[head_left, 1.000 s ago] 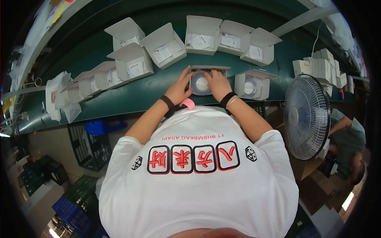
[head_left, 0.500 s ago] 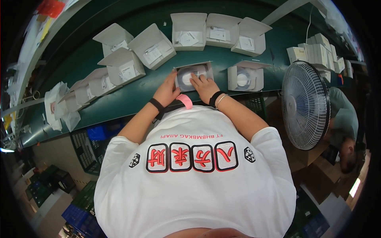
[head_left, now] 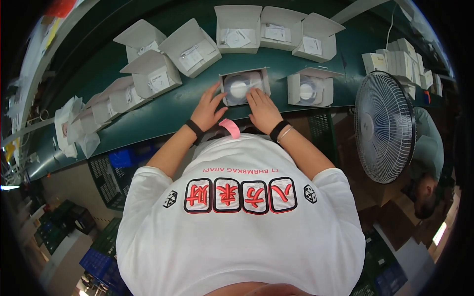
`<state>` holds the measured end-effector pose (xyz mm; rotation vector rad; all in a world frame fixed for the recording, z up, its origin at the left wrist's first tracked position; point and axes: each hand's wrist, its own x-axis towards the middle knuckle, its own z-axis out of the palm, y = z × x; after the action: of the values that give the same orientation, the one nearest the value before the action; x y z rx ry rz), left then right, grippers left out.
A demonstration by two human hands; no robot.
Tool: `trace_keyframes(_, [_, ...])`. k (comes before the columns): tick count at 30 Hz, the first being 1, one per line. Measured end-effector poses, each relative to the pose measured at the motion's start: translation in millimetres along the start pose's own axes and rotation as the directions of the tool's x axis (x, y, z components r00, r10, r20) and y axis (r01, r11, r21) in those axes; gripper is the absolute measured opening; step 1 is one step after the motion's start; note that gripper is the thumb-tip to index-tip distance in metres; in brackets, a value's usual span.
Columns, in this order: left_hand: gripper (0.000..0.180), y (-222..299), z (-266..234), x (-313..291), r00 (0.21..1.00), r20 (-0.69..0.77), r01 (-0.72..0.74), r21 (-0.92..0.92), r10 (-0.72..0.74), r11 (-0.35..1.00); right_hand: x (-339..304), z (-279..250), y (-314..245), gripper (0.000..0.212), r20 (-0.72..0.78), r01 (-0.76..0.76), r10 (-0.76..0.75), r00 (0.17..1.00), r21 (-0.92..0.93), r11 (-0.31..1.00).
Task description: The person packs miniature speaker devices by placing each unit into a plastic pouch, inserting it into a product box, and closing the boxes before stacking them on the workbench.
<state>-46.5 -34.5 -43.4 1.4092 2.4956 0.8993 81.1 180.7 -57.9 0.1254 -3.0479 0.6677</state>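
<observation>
In front of me on the green bench an open white box [head_left: 266,84] holds a round white item in clear wrapping [head_left: 240,89]. My left hand [head_left: 208,107] is at the box's left side, its fingers apart and nothing held in it. With fingers stretched out, my right hand [head_left: 263,107] reaches over the near right edge and its fingertips rest on the clear wrapping. To the right stands a second open box [head_left: 295,91] with a similar wrapped round item [head_left: 307,91] inside.
Several open white boxes [head_left: 238,27] with leaflets line the bench's far side and left. A standing fan [head_left: 385,127] is at the right, with stacked closed boxes [head_left: 399,61] behind it. Crumpled clear plastic bags [head_left: 89,141] lie at the left end. Another person [head_left: 428,143] is beyond the fan.
My right hand has drawn back from the middle of the round item toward the box's near right edge. My left hand's fingers have loosened from the box side.
</observation>
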Motion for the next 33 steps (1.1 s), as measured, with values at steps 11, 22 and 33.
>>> trace_keyframes(11, [0.055, -2, 8, 5, 0.991, 0.055, -0.129, 0.196, 0.121, 0.972, -2, -20, 8, 0.055, -0.015, -0.031, 0.032, 0.999, 0.052, 0.998])
trace_keyframes(22, [0.062, 3, 16, 4, 0.985, 0.102, -0.149, 0.124, 0.137, 0.981, 67, -37, 65, 0.033, 0.171, -0.659, 0.653, 0.738, 0.394, 0.641])
trace_keyframes(33, [0.081, 2, 24, 28, 0.919, 0.35, -0.277, 0.251, 0.18, 0.927, 36, 29, 81, 0.062, 0.028, -0.262, 0.546, 0.837, 0.897, 0.356])
